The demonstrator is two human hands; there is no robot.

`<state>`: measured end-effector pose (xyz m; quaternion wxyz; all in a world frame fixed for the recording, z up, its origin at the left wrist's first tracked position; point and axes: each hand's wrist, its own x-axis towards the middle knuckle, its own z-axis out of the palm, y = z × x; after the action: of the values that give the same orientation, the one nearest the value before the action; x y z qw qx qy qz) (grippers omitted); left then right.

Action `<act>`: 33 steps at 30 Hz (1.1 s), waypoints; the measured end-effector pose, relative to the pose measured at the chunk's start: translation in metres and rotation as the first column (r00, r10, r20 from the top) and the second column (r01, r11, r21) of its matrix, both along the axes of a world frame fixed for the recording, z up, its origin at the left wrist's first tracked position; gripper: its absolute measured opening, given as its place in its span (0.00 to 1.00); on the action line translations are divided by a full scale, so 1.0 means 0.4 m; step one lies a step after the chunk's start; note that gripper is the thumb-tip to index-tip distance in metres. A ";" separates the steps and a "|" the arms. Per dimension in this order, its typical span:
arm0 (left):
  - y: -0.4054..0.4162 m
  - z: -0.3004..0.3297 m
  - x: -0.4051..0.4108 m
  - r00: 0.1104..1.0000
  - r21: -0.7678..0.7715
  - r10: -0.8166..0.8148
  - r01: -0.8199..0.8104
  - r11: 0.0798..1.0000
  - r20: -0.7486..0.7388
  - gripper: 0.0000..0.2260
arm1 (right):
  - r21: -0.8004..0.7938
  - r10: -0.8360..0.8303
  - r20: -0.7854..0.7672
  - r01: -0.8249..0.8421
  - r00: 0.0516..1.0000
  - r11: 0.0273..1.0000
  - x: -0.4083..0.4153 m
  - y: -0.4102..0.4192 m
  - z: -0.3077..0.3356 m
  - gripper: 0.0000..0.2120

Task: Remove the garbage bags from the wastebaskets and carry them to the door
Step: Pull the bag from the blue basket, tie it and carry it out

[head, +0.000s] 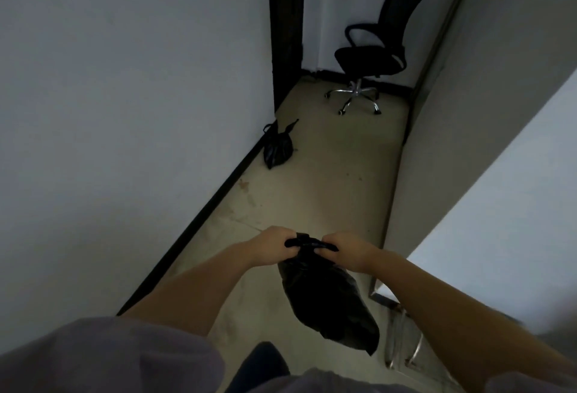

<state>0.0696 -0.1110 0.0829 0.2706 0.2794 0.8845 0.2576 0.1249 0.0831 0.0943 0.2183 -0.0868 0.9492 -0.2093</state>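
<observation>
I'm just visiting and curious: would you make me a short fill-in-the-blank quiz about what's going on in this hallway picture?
1. Both hands, left and right, grip the top of a black garbage ____.
2. A second tied bag lies on the floor against the ____ wall.
3. At the far end stands a black office ____ on wheels.

Missing words: bag; left; chair

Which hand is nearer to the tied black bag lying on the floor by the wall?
Left. The left hand grips the held bag on the side toward the tied bag on the floor; the right hand grips its other side, farther away.
</observation>
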 end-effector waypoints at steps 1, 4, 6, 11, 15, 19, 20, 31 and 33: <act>0.014 -0.002 -0.048 1.000 0.010 0.006 -0.006 1.000 0.008 0.16 | -0.005 -0.002 -0.001 0.002 1.000 1.000 -0.049 0.016 0.001 0.17; 0.056 -0.011 -0.200 1.000 0.030 0.019 -0.020 0.999 0.018 0.16 | 0.003 0.013 -0.031 -0.013 0.999 1.000 -0.208 0.058 -0.005 0.17; 0.077 -0.016 -0.308 1.000 0.021 0.024 -0.024 0.999 0.013 0.16 | -0.005 0.011 -0.026 -0.011 1.000 1.000 -0.317 0.079 -0.013 0.16; 0.088 -0.037 -0.586 0.999 -0.006 0.009 -0.008 1.000 0.044 0.08 | -0.050 -0.025 0.017 0.026 1.000 0.998 -0.592 0.094 -0.037 0.15; 0.088 -0.011 -0.804 0.999 -0.016 -0.036 0.037 0.999 0.017 0.11 | -0.128 -0.095 0.066 0.103 0.993 0.986 -0.798 0.091 -0.030 0.17; 0.093 -0.007 -0.998 1.000 -0.097 -0.022 0.024 0.995 0.018 0.12 | -0.119 -0.074 0.084 0.084 0.994 0.989 -0.988 0.082 -0.026 0.14; 0.093 -0.008 -1.043 1.000 -0.106 -0.010 0.012 0.994 0.022 0.13 | -0.115 -0.065 0.086 0.075 0.994 0.991 -1.037 0.082 -0.028 0.14; 0.065 -0.122 -1.559 0.949 -0.060 0.300 -0.295 0.954 0.097 0.05 | -0.227 0.060 0.184 -0.018 0.981 0.974 -1.597 0.031 -0.126 0.15; 0.052 -0.159 -1.637 0.932 -0.086 0.338 -0.329 0.940 0.128 0.03 | -0.230 0.095 0.209 -0.045 0.973 0.972 -1.682 0.017 -0.157 0.15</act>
<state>-0.5852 -0.0901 0.0191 0.2932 0.0976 0.9055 0.2910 -0.5481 0.0899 0.0314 0.3176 -0.1210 0.8860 -0.3154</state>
